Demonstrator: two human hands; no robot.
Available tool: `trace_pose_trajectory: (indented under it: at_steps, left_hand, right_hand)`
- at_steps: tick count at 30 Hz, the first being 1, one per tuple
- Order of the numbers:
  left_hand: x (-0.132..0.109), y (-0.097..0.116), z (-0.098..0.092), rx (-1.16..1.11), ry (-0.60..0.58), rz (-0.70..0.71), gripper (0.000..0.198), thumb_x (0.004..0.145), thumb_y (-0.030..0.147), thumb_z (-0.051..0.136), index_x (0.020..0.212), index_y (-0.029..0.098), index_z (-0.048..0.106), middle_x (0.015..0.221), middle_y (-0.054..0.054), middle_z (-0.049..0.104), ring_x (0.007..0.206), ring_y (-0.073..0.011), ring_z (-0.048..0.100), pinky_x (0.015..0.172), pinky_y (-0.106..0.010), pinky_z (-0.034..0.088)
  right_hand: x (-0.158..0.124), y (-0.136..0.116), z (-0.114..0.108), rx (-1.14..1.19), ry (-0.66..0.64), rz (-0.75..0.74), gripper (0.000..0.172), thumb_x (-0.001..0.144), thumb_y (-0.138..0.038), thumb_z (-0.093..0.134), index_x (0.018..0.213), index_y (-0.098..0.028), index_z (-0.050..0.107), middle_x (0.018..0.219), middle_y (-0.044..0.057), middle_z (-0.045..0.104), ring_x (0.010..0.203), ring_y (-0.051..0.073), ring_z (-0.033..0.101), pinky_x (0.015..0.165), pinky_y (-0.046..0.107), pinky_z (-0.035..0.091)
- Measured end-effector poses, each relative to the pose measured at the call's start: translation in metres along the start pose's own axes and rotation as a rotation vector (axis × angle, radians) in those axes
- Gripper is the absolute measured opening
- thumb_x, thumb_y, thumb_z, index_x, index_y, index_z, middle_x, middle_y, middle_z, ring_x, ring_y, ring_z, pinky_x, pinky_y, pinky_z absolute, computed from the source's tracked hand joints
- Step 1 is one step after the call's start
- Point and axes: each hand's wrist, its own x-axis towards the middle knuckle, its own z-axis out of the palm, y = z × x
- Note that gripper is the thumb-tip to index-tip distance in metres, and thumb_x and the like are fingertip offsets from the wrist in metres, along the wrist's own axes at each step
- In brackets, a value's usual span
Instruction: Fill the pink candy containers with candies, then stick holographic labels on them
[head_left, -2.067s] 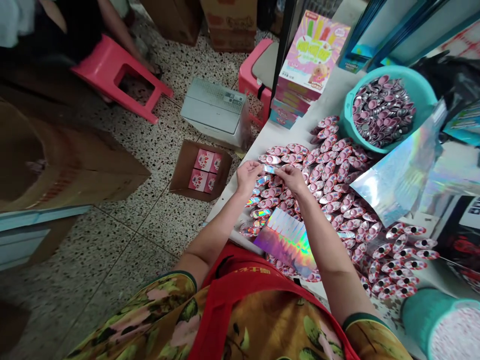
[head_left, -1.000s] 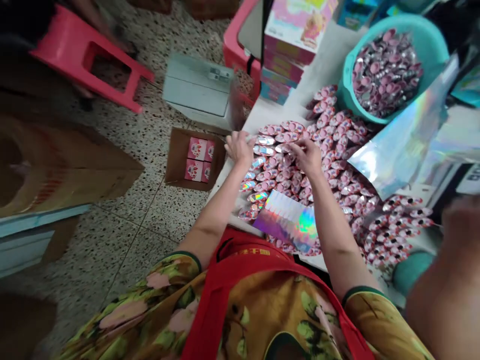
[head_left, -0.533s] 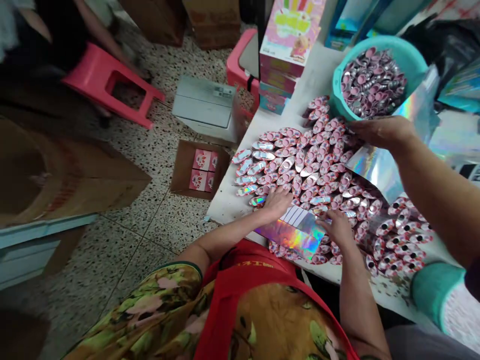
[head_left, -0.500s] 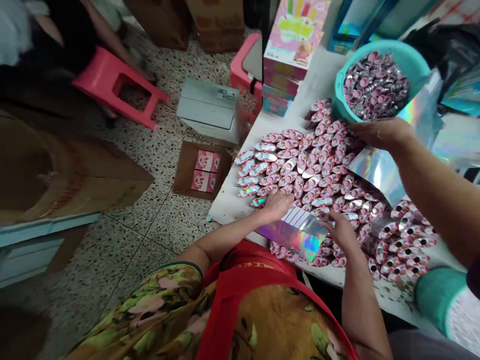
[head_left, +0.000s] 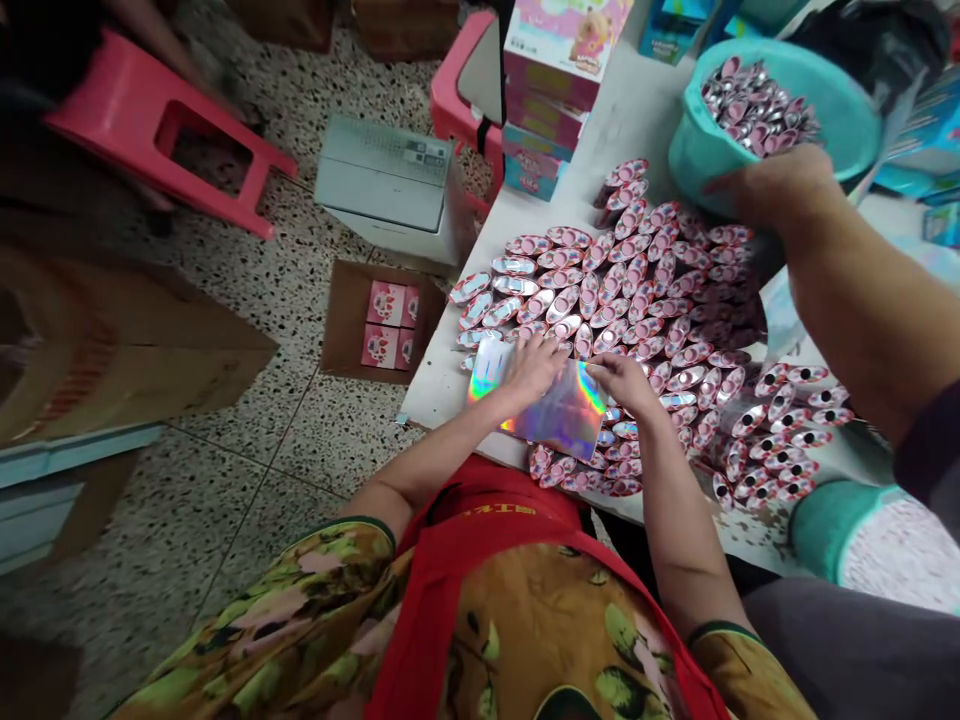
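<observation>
Both grips pinch the holographic sheet (head_left: 551,408): left hand (head_left: 531,366) flat on top, right hand (head_left: 624,381) gripping its edge; long axis left-right.

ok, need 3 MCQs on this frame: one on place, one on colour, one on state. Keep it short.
1. Where does the holographic sheet lie?
A on the floor
B at the table's near edge, over the oval pieces
C in the basin

2. What colour is the basin of oval pieces?
A teal
B red
C black

3. How is the sheet held?
A both hands on it
B left hand only
C untouched

Answers: 1 B, it overlaps the oval pieces nearest the person. 2 A, its wall is teal. 3 A, left hand presses it and right hand has its corner.
</observation>
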Motion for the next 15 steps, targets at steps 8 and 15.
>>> trace_pose_trajectory:
  at_steps: [8,15]
  left_hand:
    - [-0.021,-0.016,0.032,-0.075,0.06,0.048,0.036,0.101,0.037,0.054,0.131,0.021,0.067,0.141,-0.013,0.063,0.126,-0.0312,0.054,0.099,-0.045,0.039]
    - [-0.008,-0.02,0.033,-0.053,0.034,0.027,0.045,0.101,0.038,0.054,0.143,0.021,0.059,0.137,-0.015,0.065,0.122,-0.0304,0.057,0.099,-0.043,0.041]
  right_hand:
    - [0.007,0.013,0.006,-0.071,0.083,0.059,0.031,0.094,-0.054,0.057,0.079,-0.028,0.067,0.068,-0.004,0.066,0.088,0.011,0.062,0.06,0.022,0.05]
    - [0.013,0.016,0.008,-0.078,0.083,0.048,0.052,0.099,-0.051,0.037,0.064,-0.023,0.063,0.064,-0.002,0.067,0.074,0.013,0.064,0.062,0.027,0.048]
